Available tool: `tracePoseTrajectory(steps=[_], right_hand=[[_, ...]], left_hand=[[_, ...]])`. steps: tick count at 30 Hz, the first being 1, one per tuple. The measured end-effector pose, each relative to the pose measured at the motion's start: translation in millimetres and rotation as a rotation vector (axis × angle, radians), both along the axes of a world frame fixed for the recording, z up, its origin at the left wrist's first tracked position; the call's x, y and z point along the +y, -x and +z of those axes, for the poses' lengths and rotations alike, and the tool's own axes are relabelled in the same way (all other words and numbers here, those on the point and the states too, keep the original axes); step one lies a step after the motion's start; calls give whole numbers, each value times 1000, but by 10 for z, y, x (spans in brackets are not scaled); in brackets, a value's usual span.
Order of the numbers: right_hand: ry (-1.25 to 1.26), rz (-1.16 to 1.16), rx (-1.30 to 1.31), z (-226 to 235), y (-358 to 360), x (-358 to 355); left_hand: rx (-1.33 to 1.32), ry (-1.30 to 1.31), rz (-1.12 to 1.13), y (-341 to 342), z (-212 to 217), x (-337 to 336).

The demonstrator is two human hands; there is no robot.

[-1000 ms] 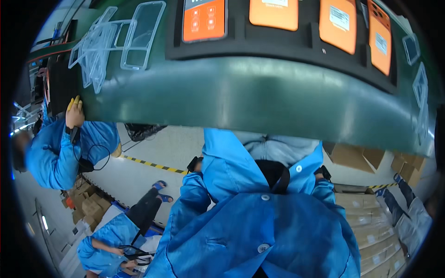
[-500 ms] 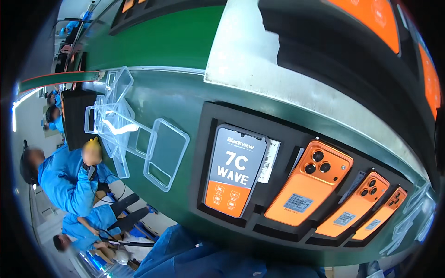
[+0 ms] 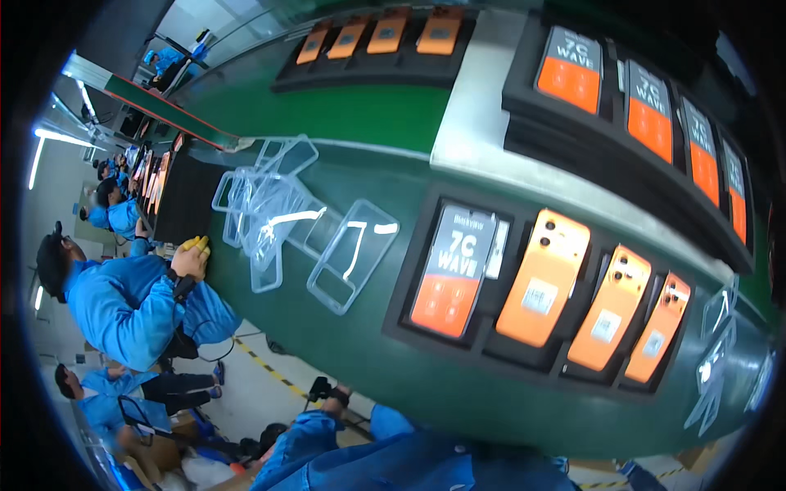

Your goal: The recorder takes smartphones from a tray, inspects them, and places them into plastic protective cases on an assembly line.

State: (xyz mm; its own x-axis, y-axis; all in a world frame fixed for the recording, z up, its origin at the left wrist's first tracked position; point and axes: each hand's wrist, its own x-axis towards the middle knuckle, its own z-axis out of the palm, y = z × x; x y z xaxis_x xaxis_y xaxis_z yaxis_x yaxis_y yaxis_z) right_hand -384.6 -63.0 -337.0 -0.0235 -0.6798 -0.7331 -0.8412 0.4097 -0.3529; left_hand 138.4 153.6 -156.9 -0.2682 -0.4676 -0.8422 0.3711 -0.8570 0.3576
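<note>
The person's own hands cannot be seen in this tilted view; only a blue sleeve [image 3: 327, 425] and the front of a blue coat show at the lower edge, so I cannot tell whether the fingers are released, clenched or grasping anything.

Nearest to that sleeve, on the green conveyor belt [image 3: 360, 106], lies a black tray [image 3: 532, 286]. It holds a phone [image 3: 453, 272] lying screen-up, with a dark upper half and an orange lower panel, and to the right of it three orange phones [image 3: 542, 278] lying back-up, each with a small white rectangular label near the middle (the print is too small to make out).

Left of the black tray, a single clear phone case [image 3: 352, 254] lies flat on the belt, and further left is a loose pile of clear cases [image 3: 262, 217], overlapping and partly stacked. That pile looks the likeliest trouble: the cases are light and slippery, and a knock or the belt's motion could spill them over the near edge or under one another.

Above the black tray, across a pale grey strip [image 3: 483, 106], a second tray [image 3: 655, 106] carries phones screen-up with the same orange panels; a third tray [image 3: 368, 45] sits far up the belt. A co-worker's hand [image 3: 192, 258], with yellow fingertip covers, rests at the belt edge left of the pile. More clear cases [image 3: 716, 360] lie right of the black tray.
</note>
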Motion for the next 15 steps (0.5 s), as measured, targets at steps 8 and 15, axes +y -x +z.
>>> tracePoseTrajectory(steps=[8, 15], right_hand=[[8, 17, -23, 221, -66, 183], [-10, 22, 0, 434, 49, 401]], left_hand=[[64, 79, 55, 396, 1464, 704], [18, 187, 20, 78, 2297, 508]])
